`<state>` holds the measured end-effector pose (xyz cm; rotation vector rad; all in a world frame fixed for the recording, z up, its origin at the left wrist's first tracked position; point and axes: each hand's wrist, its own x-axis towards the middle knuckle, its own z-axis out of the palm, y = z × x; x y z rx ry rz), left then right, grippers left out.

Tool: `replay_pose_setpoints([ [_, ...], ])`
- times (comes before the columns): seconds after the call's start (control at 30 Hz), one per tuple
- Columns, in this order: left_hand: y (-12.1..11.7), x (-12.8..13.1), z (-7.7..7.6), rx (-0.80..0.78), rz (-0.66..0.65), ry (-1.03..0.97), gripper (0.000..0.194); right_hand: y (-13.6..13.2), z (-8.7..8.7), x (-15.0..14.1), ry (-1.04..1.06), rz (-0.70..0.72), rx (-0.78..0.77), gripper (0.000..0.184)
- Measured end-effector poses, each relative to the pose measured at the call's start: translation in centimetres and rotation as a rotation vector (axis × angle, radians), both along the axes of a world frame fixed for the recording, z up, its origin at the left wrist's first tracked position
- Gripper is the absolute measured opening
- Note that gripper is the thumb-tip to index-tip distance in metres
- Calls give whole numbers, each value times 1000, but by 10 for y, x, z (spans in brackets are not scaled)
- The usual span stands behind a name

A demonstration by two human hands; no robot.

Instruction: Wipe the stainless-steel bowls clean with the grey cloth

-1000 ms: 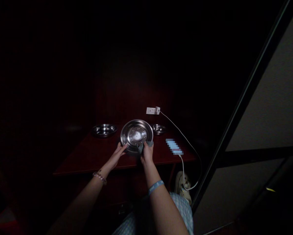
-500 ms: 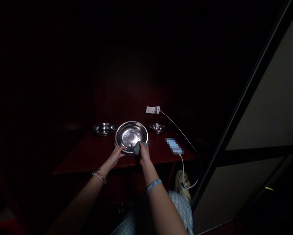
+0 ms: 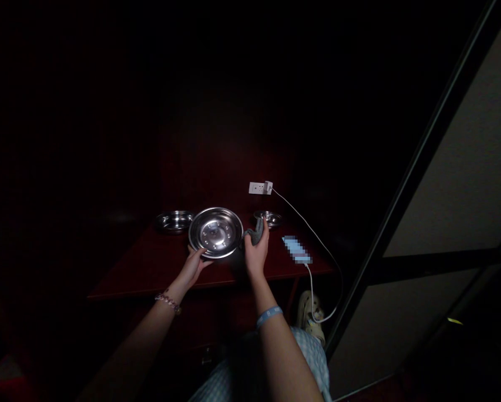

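A shiny round metal basin (image 3: pixel 215 231) is tilted toward me above the dark red desk. My left hand (image 3: pixel 194 264) grips its lower left rim, thumb over the edge and fingers underneath. Just off the basin's right side, my right hand (image 3: pixel 256 251) is closed round a grey cloth (image 3: pixel 256 231). Behind the held basin on the left stands a second metal basin (image 3: pixel 175 221), partly covered by it. At the back right a smaller metal bowl (image 3: pixel 271 218) rests on the desk, partly hidden by the cloth and my right fingers.
The dark red desk (image 3: pixel 137 268) carries a blurred-out phone (image 3: pixel 296 249) at right. Its white cable (image 3: pixel 309 209) loops from a charger in the wall socket (image 3: pixel 258 188) past the desk's front edge. A pale clog (image 3: pixel 306 312) shows below. A framed panel (image 3: pixel 451 212) slants along the right.
My right hand with the cloth has moved from inside the basin's lower rim to beyond its right side. The held basin has shifted slightly left.
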<state>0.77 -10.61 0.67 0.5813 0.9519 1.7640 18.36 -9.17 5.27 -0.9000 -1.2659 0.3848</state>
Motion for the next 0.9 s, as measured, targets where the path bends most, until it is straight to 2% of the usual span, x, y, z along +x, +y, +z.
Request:
replay_pose_setpoints([
  [0.13,-1,0,4,17,-13,-46,48,-21,14,4,-640,154,237,75],
  [0.2,0,-1,4,24,-10,-99,47,-26,15,3,-907,239,285,75],
  [0.27,1,-2,4,16,-17,-160,43,-26,12,2,-1061,251,280,73],
  [0.47,3,-5,4,-25,-50,-239,31,-20,-2,-1,-1193,116,173,71],
  [0.63,2,-4,4,9,-65,-192,26,-19,-3,1,-1201,56,90,81],
  [0.8,5,-6,0,5,-45,-159,29,-21,-4,1,-1174,58,49,91],
  [0.9,9,-8,-4,12,-83,-133,32,-21,-7,-1,-1194,91,44,93],
])
